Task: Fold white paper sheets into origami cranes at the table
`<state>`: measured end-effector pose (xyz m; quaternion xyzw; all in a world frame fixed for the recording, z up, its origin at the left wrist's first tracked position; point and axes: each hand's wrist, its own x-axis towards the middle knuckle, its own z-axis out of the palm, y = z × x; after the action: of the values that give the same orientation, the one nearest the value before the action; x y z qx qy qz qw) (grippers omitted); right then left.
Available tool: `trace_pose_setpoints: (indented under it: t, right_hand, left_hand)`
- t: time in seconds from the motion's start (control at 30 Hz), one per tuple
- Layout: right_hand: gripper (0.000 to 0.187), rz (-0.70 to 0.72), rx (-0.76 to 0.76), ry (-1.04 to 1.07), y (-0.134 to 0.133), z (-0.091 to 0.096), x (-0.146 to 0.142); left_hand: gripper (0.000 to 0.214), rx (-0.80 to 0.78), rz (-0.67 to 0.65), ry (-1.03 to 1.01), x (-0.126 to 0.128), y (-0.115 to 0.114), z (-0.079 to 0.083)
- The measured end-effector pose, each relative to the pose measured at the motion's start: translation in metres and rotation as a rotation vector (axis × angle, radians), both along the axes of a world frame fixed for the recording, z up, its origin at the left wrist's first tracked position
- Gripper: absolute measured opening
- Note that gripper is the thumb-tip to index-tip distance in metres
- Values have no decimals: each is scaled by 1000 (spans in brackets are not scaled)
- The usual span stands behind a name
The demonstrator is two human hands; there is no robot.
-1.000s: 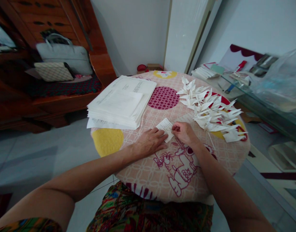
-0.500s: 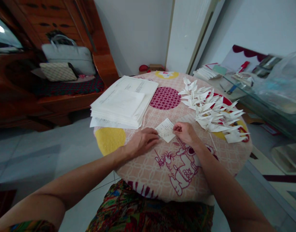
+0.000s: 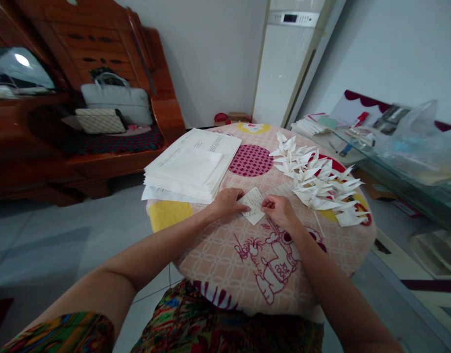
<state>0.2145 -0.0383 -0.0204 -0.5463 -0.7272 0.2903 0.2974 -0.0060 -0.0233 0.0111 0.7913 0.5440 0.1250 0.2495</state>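
Observation:
A small folded paper [image 3: 253,201] with printed text lies on the round table [image 3: 225,274], which wears a pink patterned cloth. My left hand [image 3: 228,201] rests on the paper's left edge, fingers curled and pressing it down. My right hand [image 3: 279,210] pinches the paper's right edge with closed fingers. A pile of several white folded paper cranes [image 3: 317,179] lies to the right of my hands. A thick stack of white printed sheets [image 3: 192,166] sits at the table's left back.
A wooden bench [image 3: 100,152] with a grey bag [image 3: 117,102] and a quilted pouch [image 3: 100,120] stands to the left. A glass table [image 3: 394,162] with papers, pens and a plastic bag is at right. A white standing appliance [image 3: 284,63] rises behind the table.
The view has tilted up a little. My left hand has slid back along the paper, then closed in on its left edge; my right hand keeps its pinch on the right edge.

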Motion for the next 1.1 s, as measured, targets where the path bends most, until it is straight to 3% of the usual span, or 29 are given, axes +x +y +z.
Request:
trace_pose_setpoints:
  t: [0.17, 0.37, 0.47, 0.63, 0.77, 0.83, 1.0, 1.1]
  right_hand:
    - [4, 2, 33, 5, 0, 1, -1]
    - [3, -1, 1, 47, 1, 3, -1]
    - [15, -43, -2, 120, 1, 4, 3]
    - [33, -249, 7, 345, 3, 6, 9]
    - [35, -124, -54, 438, 4, 9, 2]
    - [27, -110, -86, 439, 5, 9, -1]
    - [17, -232, -182, 469, 8, 3, -1]
    - [13, -324, -166, 522, 8, 0, -2]
  left_hand:
    - [23, -68, 78, -105, 7, -2, -6]
    - [22, -136, 151, -569, 9, 14, -27]
    - [24, -217, 178, -725, 6, 27, -27]
    - [33, -458, -61, -751, -2, 37, -9]
    - [32, -480, -213, -704, 3, 41, -1]
    - [35, -432, -188, -723, 9, 43, -3]
    - [53, -350, 39, -821, 18, 44, -15]
    - [66, -379, 64, -909, 20, 40, -21]
